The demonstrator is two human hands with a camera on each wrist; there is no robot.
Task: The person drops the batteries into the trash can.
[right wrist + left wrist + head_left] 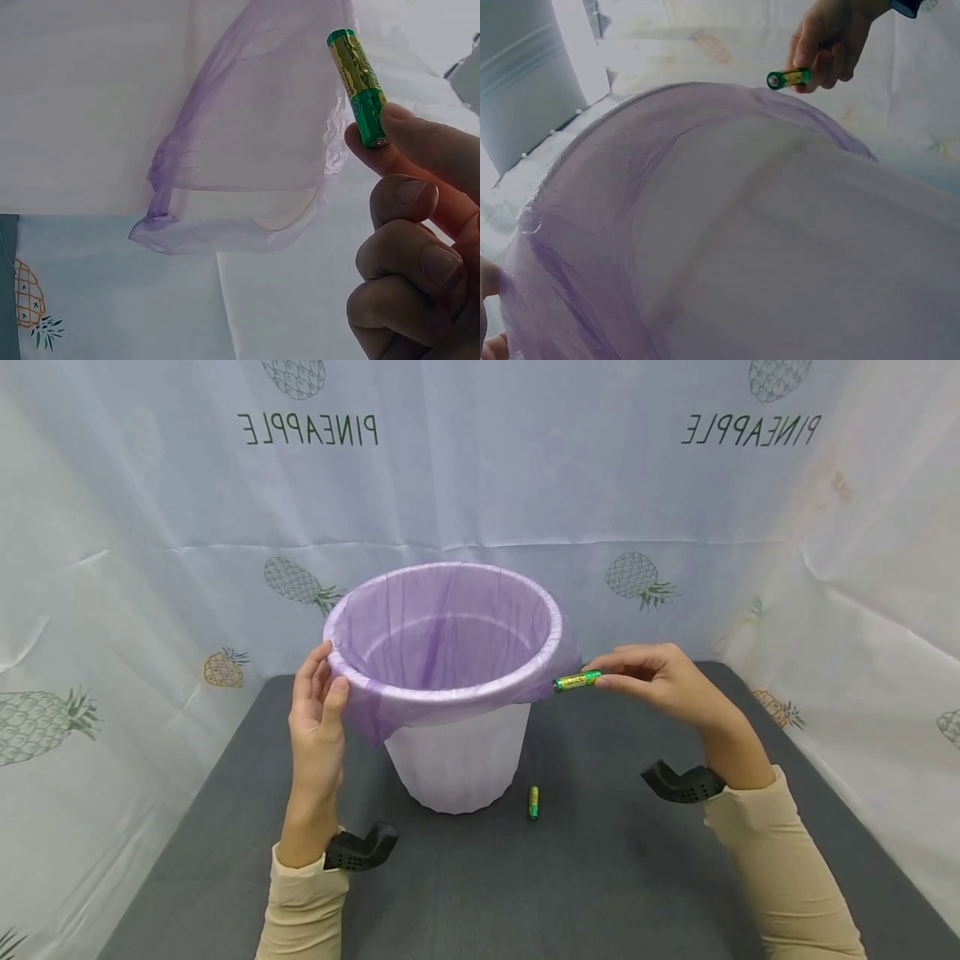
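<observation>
A white trash bin (457, 760) stands upright, lined with a thin purple trash bag (442, 635) folded over its rim. At the left side of that rim, my left hand (317, 727) holds on with fingers and thumb; the left wrist view catches only its fingertips (489, 277) against the bag. To the right of the bin, my right hand (660, 681) pinches a green and gold battery (576, 681) by one end, between thumb and index finger. The battery (358, 86) points toward the bin, just outside the bag's hanging edge. Its other fingers are curled in.
A second green and gold battery (533, 802) lies on the dark tabletop (465, 893), right of the bin's base. White curtains (480, 460) with pineapple prints hang behind and on both sides. Each wrist wears a black camera mount (363, 847).
</observation>
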